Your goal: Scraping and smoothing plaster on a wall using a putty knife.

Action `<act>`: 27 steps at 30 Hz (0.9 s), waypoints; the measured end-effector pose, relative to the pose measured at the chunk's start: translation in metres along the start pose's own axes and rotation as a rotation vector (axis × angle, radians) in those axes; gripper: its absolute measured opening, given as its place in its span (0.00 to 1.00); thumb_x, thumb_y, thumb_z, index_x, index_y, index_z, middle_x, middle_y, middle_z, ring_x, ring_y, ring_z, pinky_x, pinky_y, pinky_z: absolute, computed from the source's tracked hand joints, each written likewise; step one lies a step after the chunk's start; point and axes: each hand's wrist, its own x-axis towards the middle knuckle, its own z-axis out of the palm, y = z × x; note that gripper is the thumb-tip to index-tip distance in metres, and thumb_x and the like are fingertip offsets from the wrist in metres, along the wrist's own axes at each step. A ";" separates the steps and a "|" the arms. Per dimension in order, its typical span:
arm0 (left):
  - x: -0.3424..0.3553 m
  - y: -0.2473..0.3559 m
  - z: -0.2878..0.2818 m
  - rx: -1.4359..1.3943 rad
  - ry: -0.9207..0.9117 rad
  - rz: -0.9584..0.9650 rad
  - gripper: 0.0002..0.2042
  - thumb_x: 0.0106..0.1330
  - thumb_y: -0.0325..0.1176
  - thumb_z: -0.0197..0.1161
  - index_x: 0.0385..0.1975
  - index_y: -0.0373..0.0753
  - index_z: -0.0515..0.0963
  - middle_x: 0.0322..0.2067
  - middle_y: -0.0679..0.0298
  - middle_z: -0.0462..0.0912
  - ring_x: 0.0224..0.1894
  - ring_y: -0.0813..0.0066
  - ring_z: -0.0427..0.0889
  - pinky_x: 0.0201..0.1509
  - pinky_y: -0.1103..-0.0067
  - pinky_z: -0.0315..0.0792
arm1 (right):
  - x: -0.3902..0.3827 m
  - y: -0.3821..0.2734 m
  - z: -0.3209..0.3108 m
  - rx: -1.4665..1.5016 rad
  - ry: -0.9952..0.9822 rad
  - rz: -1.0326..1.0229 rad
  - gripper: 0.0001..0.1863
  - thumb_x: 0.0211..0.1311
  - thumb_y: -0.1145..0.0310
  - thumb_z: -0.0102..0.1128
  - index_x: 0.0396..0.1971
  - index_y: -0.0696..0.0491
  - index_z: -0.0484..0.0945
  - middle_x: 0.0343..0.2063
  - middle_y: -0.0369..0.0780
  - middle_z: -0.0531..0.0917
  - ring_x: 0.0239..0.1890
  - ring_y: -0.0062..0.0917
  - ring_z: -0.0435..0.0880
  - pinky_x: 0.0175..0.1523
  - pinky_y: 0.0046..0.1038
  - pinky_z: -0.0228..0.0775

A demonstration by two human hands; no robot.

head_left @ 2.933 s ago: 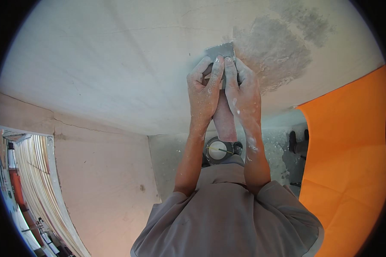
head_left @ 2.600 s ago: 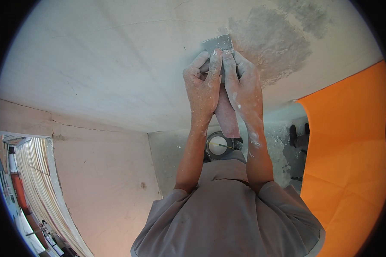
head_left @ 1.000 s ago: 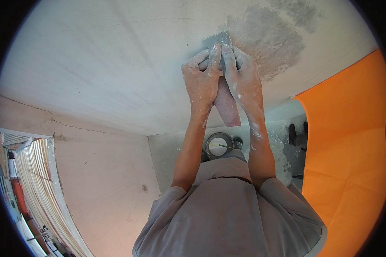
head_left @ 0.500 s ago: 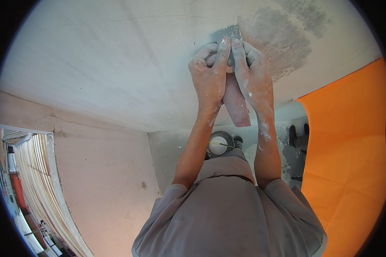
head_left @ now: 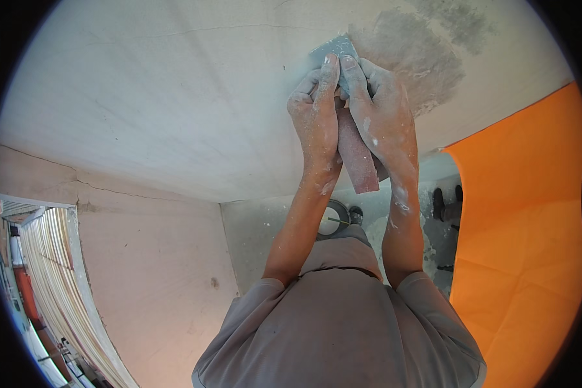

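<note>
Both of my hands are raised in front of a pale plastered wall (head_left: 174, 97), dusted with white. My left hand (head_left: 315, 119) and my right hand (head_left: 389, 116) are closed side by side, their thumbs pressing the lower part of a flat grey scraper blade (head_left: 336, 48). White flecks dot the blade, which looks held against the wall. A reddish-brown strip (head_left: 357, 155), like sandpaper, hangs down between my wrists; its upper end is hidden by my hands. My fingers behind the blade are partly hidden.
A rough grey patch (head_left: 414, 61) marks the wall right of my hands. An orange sheet (head_left: 517, 213) hangs at the right. Below are a dark bucket (head_left: 344, 211) with white contents and, farther right, dark shoes (head_left: 438, 204). A window opening (head_left: 48, 258) lies left.
My hands have shifted slightly left with the blade, which is tilted a little more. The strip's lower end has swung slightly, and my left forearm now covers more of the bucket.
</note>
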 end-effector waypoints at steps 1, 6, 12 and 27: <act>0.000 0.003 0.001 -0.056 -0.035 0.032 0.14 0.74 0.41 0.66 0.31 0.37 0.82 0.25 0.74 0.76 0.27 0.88 0.69 0.29 0.84 0.63 | 0.002 -0.002 -0.001 -0.002 -0.014 -0.011 0.22 0.78 0.56 0.49 0.36 0.62 0.79 0.26 0.54 0.81 0.29 0.49 0.79 0.42 0.43 0.72; -0.004 0.000 0.006 0.044 0.055 -0.024 0.14 0.75 0.42 0.65 0.29 0.38 0.81 0.24 0.75 0.75 0.26 0.88 0.68 0.29 0.84 0.63 | 0.002 0.008 0.000 -0.023 -0.004 -0.028 0.23 0.77 0.55 0.49 0.36 0.62 0.79 0.25 0.53 0.81 0.29 0.48 0.79 0.42 0.42 0.72; -0.010 -0.009 -0.003 -0.010 0.074 0.033 0.15 0.75 0.42 0.64 0.28 0.38 0.80 0.23 0.75 0.74 0.26 0.87 0.68 0.28 0.83 0.63 | -0.002 0.000 0.004 -0.001 -0.036 -0.024 0.23 0.77 0.55 0.49 0.36 0.62 0.79 0.25 0.53 0.80 0.29 0.48 0.79 0.42 0.42 0.72; 0.000 -0.017 -0.003 -0.112 0.125 0.018 0.15 0.75 0.41 0.64 0.29 0.37 0.80 0.22 0.74 0.76 0.23 0.88 0.69 0.25 0.84 0.63 | 0.000 0.002 0.009 -0.143 -0.036 0.005 0.23 0.78 0.55 0.49 0.34 0.63 0.78 0.24 0.53 0.79 0.27 0.47 0.76 0.40 0.42 0.71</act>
